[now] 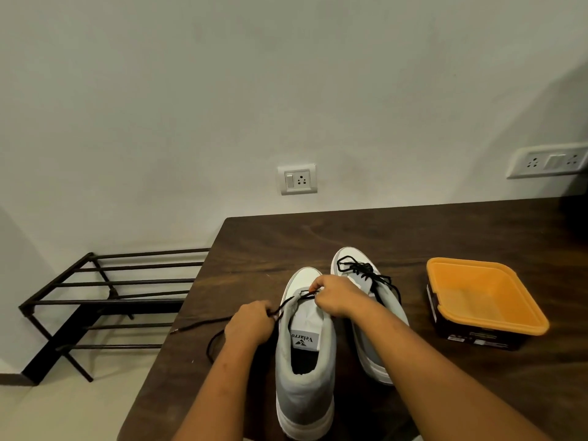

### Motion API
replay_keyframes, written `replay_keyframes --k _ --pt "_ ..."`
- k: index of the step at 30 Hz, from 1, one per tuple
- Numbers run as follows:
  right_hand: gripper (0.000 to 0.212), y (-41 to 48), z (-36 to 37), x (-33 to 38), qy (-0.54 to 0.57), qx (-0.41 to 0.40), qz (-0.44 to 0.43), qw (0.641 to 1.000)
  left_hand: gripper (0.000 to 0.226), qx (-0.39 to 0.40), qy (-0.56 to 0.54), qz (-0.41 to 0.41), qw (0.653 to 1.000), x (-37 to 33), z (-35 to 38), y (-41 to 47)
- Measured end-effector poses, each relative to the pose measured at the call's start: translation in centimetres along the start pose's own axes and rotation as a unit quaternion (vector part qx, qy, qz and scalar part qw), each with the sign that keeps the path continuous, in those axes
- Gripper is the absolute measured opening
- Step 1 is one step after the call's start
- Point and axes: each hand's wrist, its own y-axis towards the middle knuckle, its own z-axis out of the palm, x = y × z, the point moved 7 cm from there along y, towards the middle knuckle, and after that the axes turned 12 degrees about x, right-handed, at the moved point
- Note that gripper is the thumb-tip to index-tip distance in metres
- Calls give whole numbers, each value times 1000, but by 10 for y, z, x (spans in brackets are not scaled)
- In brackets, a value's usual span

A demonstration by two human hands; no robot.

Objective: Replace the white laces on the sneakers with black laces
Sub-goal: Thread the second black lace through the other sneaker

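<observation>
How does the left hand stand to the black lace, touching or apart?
Touching. The head view shows the left hand pinching the black lace beside the grey sneaker.

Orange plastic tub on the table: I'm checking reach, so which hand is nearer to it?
Right. The right hand works at the grey sneaker's front eyelets, left of the orange square plastic tub; the left hand holds black lace on that sneaker's far side, further away.

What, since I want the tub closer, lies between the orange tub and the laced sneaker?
The head view shows only bare table between the orange tub and the laced sneaker.
</observation>
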Motion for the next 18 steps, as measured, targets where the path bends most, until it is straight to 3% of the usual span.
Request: replay_keyframes --k 4,8,10,11,12,13,15,17,18 --pt "37 1 0 -1 0 1 -4 1000 29 -119 6 -102 988 7 -37 -24" --pt "40 -2 -3 2 -21 -22 5 1000 31 -97 28 -164 981 5 -60 -52" --pt "34 -5 -9 9 -9 -57 -24 998 24 -76 -95 -118 986 1 -68 -65" --pt "28 -7 -12 14 21 -64 -52 996 26 -46 -243 -52 968 -7 -68 -70" --pt "25 -10 -12 21 60 -49 -82 994 30 -5 -402 14 916 -18 -65 -74" --pt "24 -14 -7 29 100 -17 -110 989 29 32 -538 65 840 -27 -61 -76" --pt "18 -23 7 51 135 65 -157 976 19 50 -714 125 687 -40 -63 -80" --pt "13 -32 17 68 169 113 -194 960 16 14 -776 162 609 -46 -64 -72" --pt "12 -34 20 73 214 127 -204 947 28 -10 -784 180 594 -48 -67 -71"
